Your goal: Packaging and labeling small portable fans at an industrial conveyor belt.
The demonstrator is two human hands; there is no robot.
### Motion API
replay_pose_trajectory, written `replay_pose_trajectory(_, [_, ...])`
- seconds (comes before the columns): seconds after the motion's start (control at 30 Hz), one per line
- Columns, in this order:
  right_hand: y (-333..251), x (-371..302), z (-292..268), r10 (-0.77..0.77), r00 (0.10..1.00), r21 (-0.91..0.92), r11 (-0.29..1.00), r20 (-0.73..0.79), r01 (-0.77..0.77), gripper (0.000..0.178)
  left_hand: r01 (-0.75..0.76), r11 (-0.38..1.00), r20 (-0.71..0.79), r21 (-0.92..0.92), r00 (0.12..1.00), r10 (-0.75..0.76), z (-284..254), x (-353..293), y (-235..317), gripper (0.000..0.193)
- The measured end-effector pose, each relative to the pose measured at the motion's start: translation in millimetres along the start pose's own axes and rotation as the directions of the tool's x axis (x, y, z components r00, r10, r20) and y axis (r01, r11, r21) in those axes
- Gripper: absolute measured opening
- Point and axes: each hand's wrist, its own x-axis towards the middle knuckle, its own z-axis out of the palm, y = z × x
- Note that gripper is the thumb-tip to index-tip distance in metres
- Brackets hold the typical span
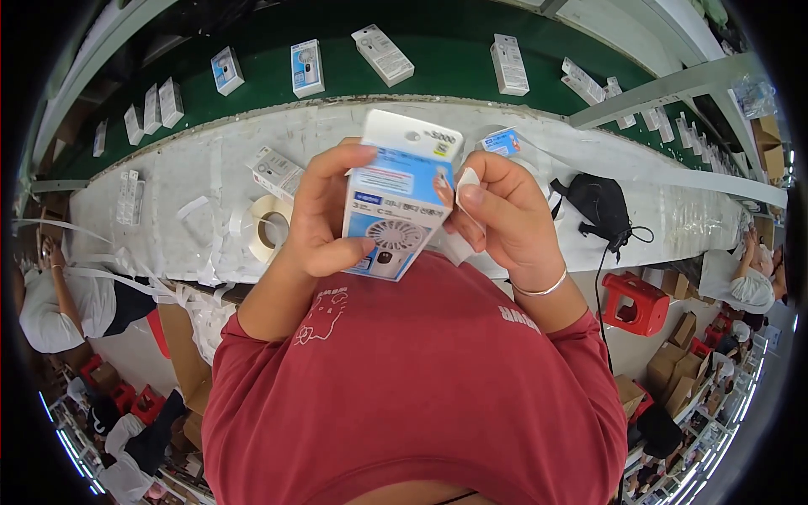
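My left hand [324, 206] is closed round the left side of a blue and white handheld-fan box [396, 198], thumb across its printed front. The box is tilted, its white hang tab with a round hole at the top. At its right edge, my right hand [509, 210] pinches a small white paper-like piece [468, 183] between thumb and fingers. I cannot tell whether that piece is joined to the box. Below those fingers shows another white part [457, 247], mostly hidden by the hand.
Several boxes stand or lie on the green conveyor belt [265, 74] beyond the white worktable [210, 160]. On the table are another box [276, 172], a tape roll [259, 229], a blue card [502, 141] and a black pouch [596, 206] with a cord. A red stool [637, 303] and other people flank me.
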Motion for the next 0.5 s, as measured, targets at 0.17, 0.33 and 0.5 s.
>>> replay_pose_trajectory(0.17, [2.5,-2.6,5.4,0.059,0.996,0.069,0.996,0.07,-0.064,0.004,0.006,0.995,0.079,0.097,0.997,-0.014,0.3,1.0,1.3,0.081])
replay_pose_trajectory(0.33, [3.9,-8.9,10.5,0.07,0.994,0.036,0.997,0.08,-0.074,0.005,-0.093,0.975,0.095,0.202,0.993,0.075,1.1,2.0,0.6,0.067])
replay_pose_trajectory(0.5, [5.9,-13.3,15.2,0.035,0.998,-0.047,0.998,0.048,-0.033,0.007,-0.195,0.959,0.123,0.206,0.977,0.172,2.7,5.7,0.2,0.063])
